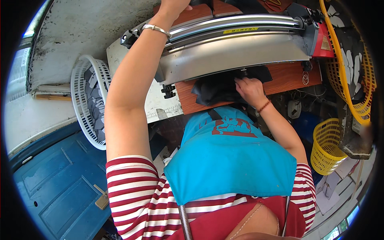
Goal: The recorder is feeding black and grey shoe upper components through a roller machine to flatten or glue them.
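My left arm stretches over the left end of a long machine with a steel front plate (236,52) and shiny rollers (240,22). My left hand (175,5) is beyond the rollers, at the top rim of the picture, so most of its fingers are cut off. On the near side, my right hand (251,92) bends its fingers onto limp black sheet pieces (218,90). These lie bunched on the reddish wood-grain board (288,78), partly under the plate's lower edge. The right fingertips are partly lost against the black material.
A white basket (82,102) of grey cut pieces stands left of the machine. At right are a large yellow basket (370,76) with black and white pieces and a smaller yellow basket (320,150). Scissors (273,5) lie beyond the rollers. A blue panelled surface (60,180) is lower left.
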`<state>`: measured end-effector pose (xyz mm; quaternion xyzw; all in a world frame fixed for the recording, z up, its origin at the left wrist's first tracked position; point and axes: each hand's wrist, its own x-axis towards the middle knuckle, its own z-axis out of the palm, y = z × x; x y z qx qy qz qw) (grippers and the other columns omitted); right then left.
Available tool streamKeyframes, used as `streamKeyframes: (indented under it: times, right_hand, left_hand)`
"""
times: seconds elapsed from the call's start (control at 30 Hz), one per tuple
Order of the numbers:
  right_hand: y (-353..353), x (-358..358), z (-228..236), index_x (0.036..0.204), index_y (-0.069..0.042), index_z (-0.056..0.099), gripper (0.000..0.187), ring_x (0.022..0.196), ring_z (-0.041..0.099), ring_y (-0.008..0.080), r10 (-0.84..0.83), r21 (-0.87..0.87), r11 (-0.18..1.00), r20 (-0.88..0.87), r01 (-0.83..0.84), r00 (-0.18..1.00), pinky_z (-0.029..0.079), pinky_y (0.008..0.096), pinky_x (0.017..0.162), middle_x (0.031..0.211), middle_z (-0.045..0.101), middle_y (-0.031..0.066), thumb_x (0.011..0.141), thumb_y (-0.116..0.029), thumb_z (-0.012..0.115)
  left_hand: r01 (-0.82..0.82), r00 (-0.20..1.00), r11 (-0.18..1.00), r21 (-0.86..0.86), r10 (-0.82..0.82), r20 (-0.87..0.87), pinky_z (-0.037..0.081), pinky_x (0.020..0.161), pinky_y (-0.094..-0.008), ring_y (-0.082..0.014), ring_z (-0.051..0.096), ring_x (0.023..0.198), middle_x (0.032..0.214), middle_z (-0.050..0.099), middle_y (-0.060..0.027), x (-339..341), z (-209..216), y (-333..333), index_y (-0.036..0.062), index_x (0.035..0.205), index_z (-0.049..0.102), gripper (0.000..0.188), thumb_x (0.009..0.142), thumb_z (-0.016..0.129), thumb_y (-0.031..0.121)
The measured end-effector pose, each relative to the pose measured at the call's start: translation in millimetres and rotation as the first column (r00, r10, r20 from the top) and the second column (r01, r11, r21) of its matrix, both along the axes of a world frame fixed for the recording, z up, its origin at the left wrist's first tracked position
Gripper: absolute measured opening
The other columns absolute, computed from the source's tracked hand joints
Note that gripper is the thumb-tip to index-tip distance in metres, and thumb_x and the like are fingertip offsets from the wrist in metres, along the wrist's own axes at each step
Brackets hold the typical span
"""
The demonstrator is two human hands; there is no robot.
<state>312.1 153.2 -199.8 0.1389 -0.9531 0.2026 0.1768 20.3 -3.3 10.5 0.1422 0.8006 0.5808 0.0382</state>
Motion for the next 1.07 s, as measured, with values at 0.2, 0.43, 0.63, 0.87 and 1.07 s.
streamKeyframes:
  times: [0.2,0.43,0.63,0.87,1.07]
  right_hand:
    - [14.8,38.7,149.1,0.095,-0.008,0.071,0.023,0.057,0.058,0.0211,-0.123,0.033,0.991,-0.151,0.130,0.981,0.044,0.0326,0.053,0.069,0.056,0.0027,0.074,-0.002,0.076]
    - [28.9,-43.8,120.3,0.090,-0.012,0.070,0.008,0.060,0.062,0.0253,-0.285,0.056,0.952,-0.197,0.301,0.938,0.049,0.0354,0.055,0.074,0.063,0.0038,0.083,-0.012,0.074]
    - [4.1,-5.1,41.8,0.093,-0.011,0.071,0.012,0.060,0.062,0.0246,0.049,-0.113,0.992,-0.118,-0.063,0.992,0.048,0.0349,0.054,0.074,0.063,0.0051,0.082,-0.012,0.076]
    - [30.6,-18.6,-80.5,0.104,-0.011,0.075,0.019,0.068,0.068,0.0300,-0.112,0.276,0.957,0.063,0.090,0.992,0.055,0.0415,0.060,0.093,0.067,0.0116,0.087,-0.019,0.072]
    - [23.1,-1.8,-41.1,0.103,-0.010,0.076,0.028,0.092,0.072,0.0326,-0.128,0.048,0.991,0.143,0.122,0.981,0.058,0.0370,0.079,0.114,0.071,0.0124,0.078,-0.023,0.081]
  left_hand:
    - [0.020,0.624,0.863,-0.505,-0.405,-0.668,0.052,0.098,-0.0426,-0.0391,0.068,0.110,0.119,0.070,-0.0261,-2.5,-41.9,-24.4,-0.0002,0.119,0.071,0.031,0.092,0.057,0.005]
    - [0.407,0.848,0.475,-0.780,-0.515,0.129,0.052,0.090,-0.0464,-0.0419,0.068,0.096,0.103,0.072,-0.0254,2.0,-59.5,12.9,0.0048,0.104,0.077,0.056,0.095,0.046,0.051]
    - [0.271,0.875,0.733,-0.624,-0.457,-0.157,0.055,0.081,-0.0438,-0.0360,0.070,0.091,0.097,0.072,-0.0254,-11.8,-60.8,-4.6,-0.0034,0.103,0.070,0.027,0.084,0.070,0.016]
    - [0.294,0.955,0.897,-0.330,-0.290,0.061,0.048,0.052,-0.0358,-0.0193,0.058,0.060,0.071,0.061,-0.0111,-1.0,-8.2,15.7,-0.0023,0.093,0.062,0.015,0.086,0.067,0.010]
    - [0.117,0.992,0.988,0.105,-0.121,0.035,0.060,0.051,-0.0391,-0.0230,0.067,0.088,0.137,0.062,-0.0199,-13.6,-5.0,-12.3,0.0055,0.141,0.051,0.054,0.089,0.064,0.009]
